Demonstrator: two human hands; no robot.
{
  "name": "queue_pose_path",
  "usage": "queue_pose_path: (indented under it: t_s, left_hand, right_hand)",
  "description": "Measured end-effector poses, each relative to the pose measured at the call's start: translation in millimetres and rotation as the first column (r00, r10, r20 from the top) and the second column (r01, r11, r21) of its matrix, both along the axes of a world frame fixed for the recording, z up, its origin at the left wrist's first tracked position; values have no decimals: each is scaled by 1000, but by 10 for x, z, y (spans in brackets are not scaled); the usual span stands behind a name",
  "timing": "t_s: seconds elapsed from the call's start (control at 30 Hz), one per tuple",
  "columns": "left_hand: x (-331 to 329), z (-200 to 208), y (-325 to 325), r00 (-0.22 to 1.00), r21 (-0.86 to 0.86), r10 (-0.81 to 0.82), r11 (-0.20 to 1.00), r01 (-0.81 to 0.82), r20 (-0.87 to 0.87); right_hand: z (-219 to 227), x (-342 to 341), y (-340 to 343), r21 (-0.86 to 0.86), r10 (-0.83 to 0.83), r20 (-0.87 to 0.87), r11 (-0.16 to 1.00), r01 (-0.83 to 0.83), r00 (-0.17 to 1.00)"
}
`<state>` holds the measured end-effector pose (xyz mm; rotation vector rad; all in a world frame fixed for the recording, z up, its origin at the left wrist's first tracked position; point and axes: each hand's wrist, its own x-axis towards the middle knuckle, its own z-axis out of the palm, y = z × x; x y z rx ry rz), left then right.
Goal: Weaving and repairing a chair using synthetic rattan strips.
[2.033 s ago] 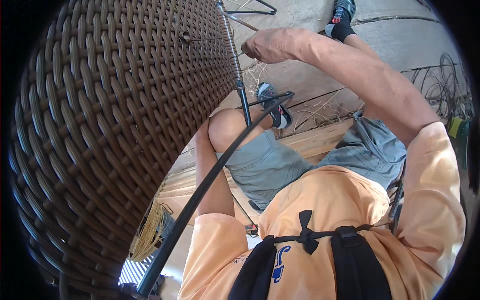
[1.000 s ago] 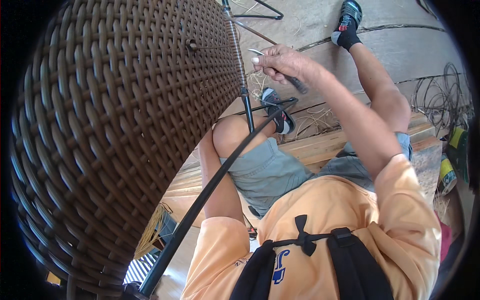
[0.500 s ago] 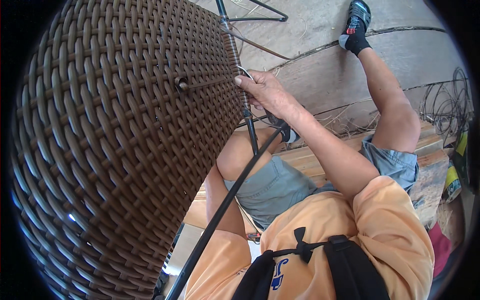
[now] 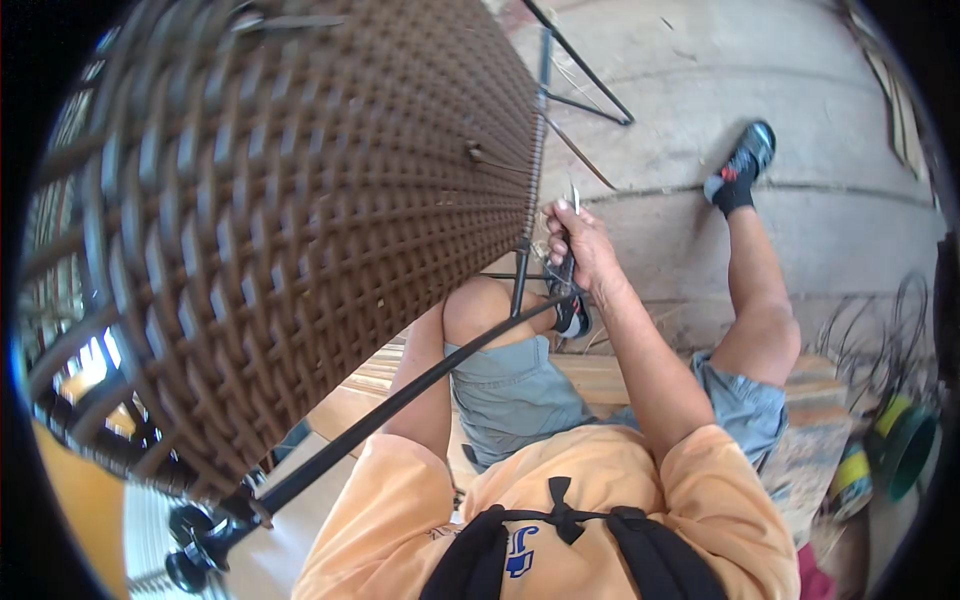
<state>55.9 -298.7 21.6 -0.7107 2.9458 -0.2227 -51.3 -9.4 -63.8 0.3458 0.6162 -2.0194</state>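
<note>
A large brown woven wicker panel [image 4: 330,210] on a black metal frame [image 4: 400,392] rises along my left side. My right hand [image 4: 585,245] is closed around a dark-handled tool with a short, pale metal tip [image 4: 575,198], pointing away from me. This hand sits just right of the panel's wrapped edge, with a small gap between. A loose brown strip [image 4: 582,155] sticks out from that edge farther up. My left forearm [image 4: 420,380] passes behind the panel, which hides my left hand.
Thin black metal legs [image 4: 590,108] jut out past the panel's far end. Tangled dark wire [image 4: 885,335] lies at the right, near a green container [image 4: 910,460] and a yellow-labelled can [image 4: 850,480]. Wooden boards [image 4: 800,440] are beneath me.
My right hand has drawn away from the wrapped edge, and the tool's tip now points up beside it. The view has shifted, showing more of the panel's near lower corner.
</note>
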Motion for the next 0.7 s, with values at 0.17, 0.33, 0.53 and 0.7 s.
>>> queue_pose_path:
  t_s: [0.17, 0.33, 0.53, 0.7]
  left_hand:
    - [274, 217, -21, 984, 16, 158, 987, -157, -85]
    - [396, 287, 58, 957, 69, 262, 965, -255, -126]
    - [260, 475, 132, 944, 133, 291, 953, -272, -157]
    - [-18, 456, 239, 955, 228, 251, 950, -213, -156]
  right_hand:
    - [116, 34, -88, -77, 15, -68, 997, -20, 998]
    - [128, 86, -154, -53, 42, -121, 997, -48, 992]
    - [101, 22, 358, 69, -18, -45, 997, 21, 999]
    - [366, 71, 1460, 365, 31, -160, 931, 30, 987]
